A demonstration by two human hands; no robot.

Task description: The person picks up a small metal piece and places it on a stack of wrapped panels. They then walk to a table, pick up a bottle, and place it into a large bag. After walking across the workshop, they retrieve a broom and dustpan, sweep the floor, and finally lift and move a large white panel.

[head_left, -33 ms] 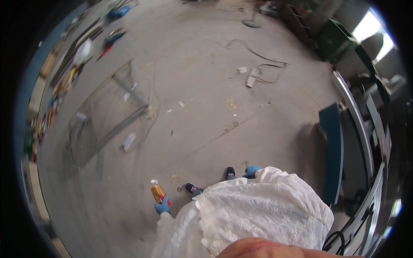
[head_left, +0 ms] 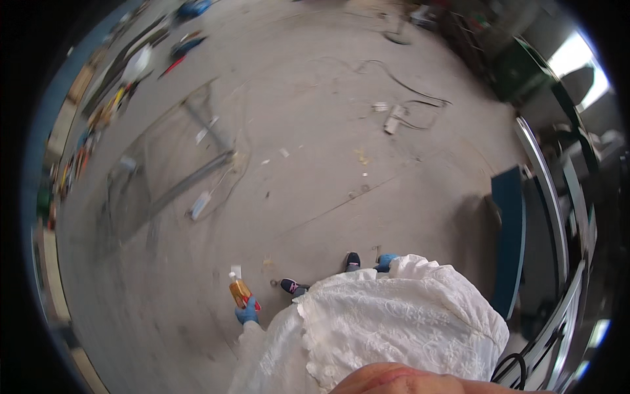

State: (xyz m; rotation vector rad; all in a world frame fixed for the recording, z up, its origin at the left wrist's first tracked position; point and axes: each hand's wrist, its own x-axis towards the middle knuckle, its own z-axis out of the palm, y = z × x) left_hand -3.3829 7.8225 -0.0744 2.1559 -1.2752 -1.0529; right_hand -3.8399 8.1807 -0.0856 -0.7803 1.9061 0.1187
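Observation:
In a blue glove, my left hand (head_left: 247, 313) is wrapped round the lower part of a clear bottle (head_left: 241, 289) of amber liquid with a white cap and some red on its side. The bottle leans, cap away from me, above the grey floor. My right hand (head_left: 386, 262), gloved in blue too, pokes out from the white lace sleeve (head_left: 420, 289) beside my right foot. Its fingers are mostly hidden, and whether it holds anything cannot be seen. Two dark shoes (head_left: 353, 260) show below, between the hands.
A metal frame (head_left: 197, 174) lies on the left floor near a white power strip (head_left: 199, 206). Tools (head_left: 118, 102) line the left side. Another strip (head_left: 394, 120) with a black cable lies ahead. To the right stand a blue panel (head_left: 508, 236), metal rails (head_left: 548, 177) and a green bin (head_left: 522, 72).
The view has turned slightly: floor things ahead sit a little farther right and, mostly, higher in the picture. My left hand keeps the bottle; my right hand has hardly shifted.

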